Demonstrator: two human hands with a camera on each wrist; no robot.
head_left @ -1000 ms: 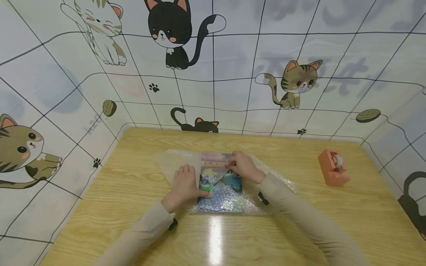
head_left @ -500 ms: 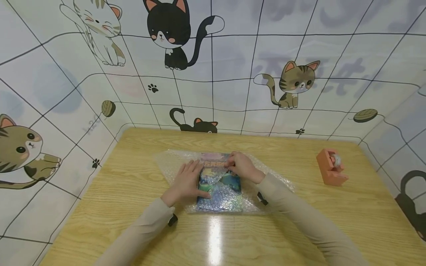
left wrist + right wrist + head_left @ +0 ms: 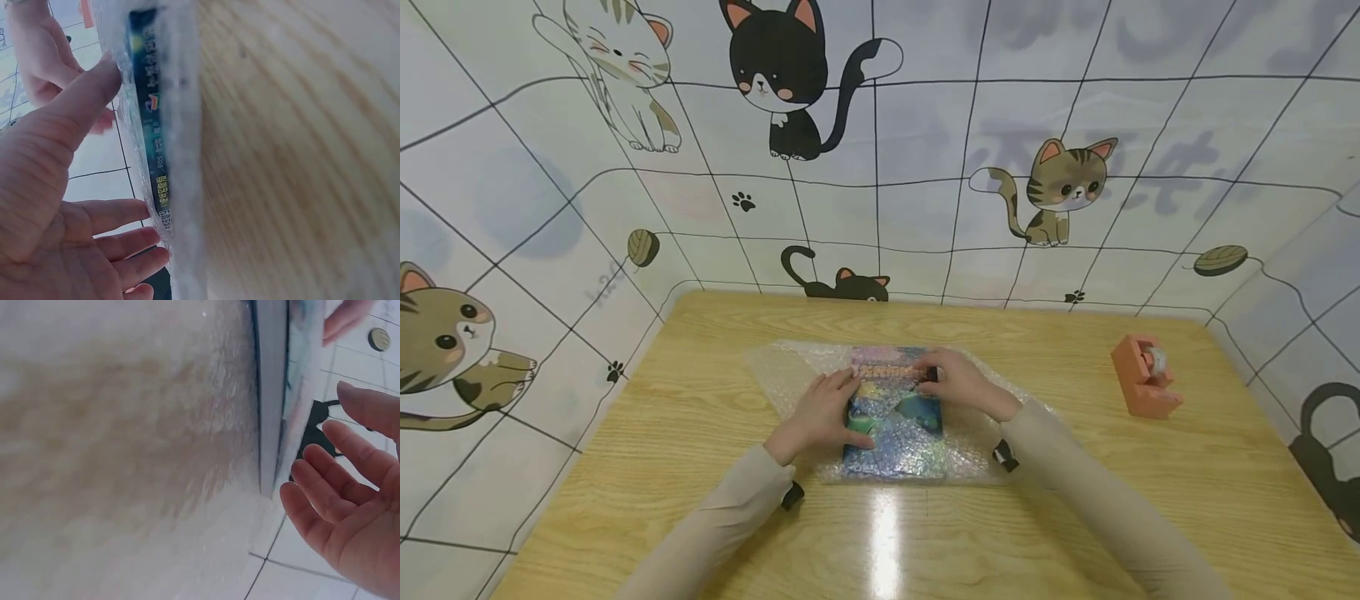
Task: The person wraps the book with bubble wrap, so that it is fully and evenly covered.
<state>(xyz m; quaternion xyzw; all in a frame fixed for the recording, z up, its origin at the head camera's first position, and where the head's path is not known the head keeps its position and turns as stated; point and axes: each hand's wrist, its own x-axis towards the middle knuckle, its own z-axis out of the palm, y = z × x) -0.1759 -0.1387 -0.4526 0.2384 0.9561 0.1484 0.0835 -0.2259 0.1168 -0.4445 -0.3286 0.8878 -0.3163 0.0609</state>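
Before you stands a pale wall (image 3: 917, 212) crossed by black grid lines and printed with cartoon cats (image 3: 796, 129), paw prints (image 3: 743, 202) and yarn balls (image 3: 1221, 260); similar walls flank you. Your light wooden table (image 3: 625, 467) catches a bright streak of reflected light (image 3: 884, 546).

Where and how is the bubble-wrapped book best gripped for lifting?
The book lies flat, its thickness showing at the sides, so probably by both long edges through the bubble wrap, left hand from the left, right hand from the right.

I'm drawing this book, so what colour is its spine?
The spine is dark teal with some yellow letters, best in the left wrist view.
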